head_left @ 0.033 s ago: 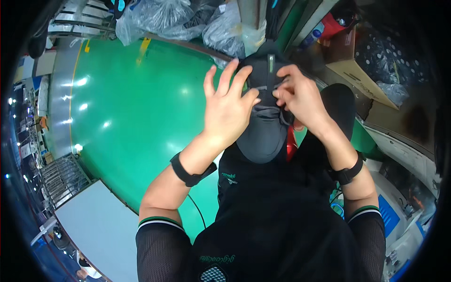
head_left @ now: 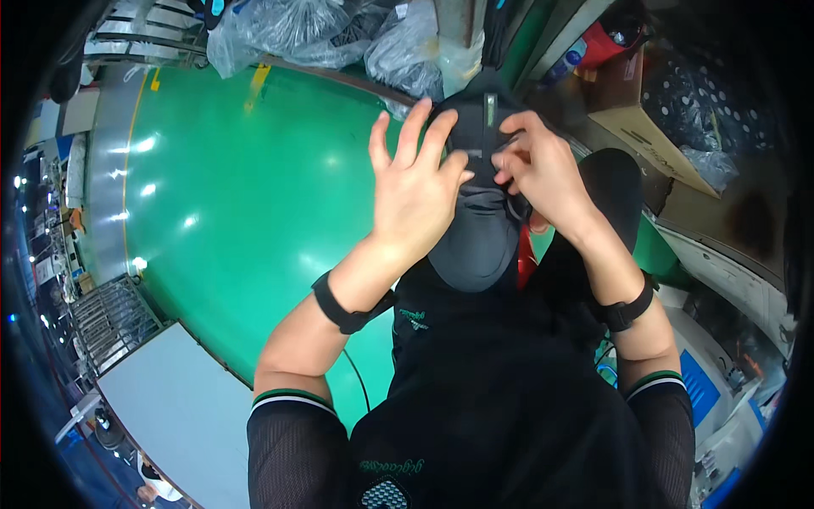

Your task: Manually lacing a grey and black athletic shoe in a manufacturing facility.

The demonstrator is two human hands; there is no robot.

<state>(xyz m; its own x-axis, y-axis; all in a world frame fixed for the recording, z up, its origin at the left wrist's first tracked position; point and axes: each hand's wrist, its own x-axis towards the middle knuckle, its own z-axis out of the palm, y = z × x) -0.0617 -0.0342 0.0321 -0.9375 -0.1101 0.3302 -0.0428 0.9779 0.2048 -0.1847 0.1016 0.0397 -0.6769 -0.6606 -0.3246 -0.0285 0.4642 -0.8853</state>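
I hold a dark shoe-like thing (head_left: 476, 237) with a grey rounded end and a black strapped top in front of my black shirt. My left hand (head_left: 415, 191) rests against its left side, fingers spread upward and thumb on its front. At the upper right of the thing, my right hand (head_left: 543, 174) pinches a thin black cord or lace between thumb and fingers. Each wrist carries a black band. The back of the thing is hidden by my hands.
A glossy green floor (head_left: 237, 195) spreads to the left. Clear plastic bags (head_left: 305, 30) lie at the top, a cardboard box (head_left: 653, 127) and a red container (head_left: 606, 42) at upper right. A wire rack (head_left: 110, 322) and white tabletop (head_left: 178, 407) are lower left, with white-and-blue equipment (head_left: 704, 382) lower right.
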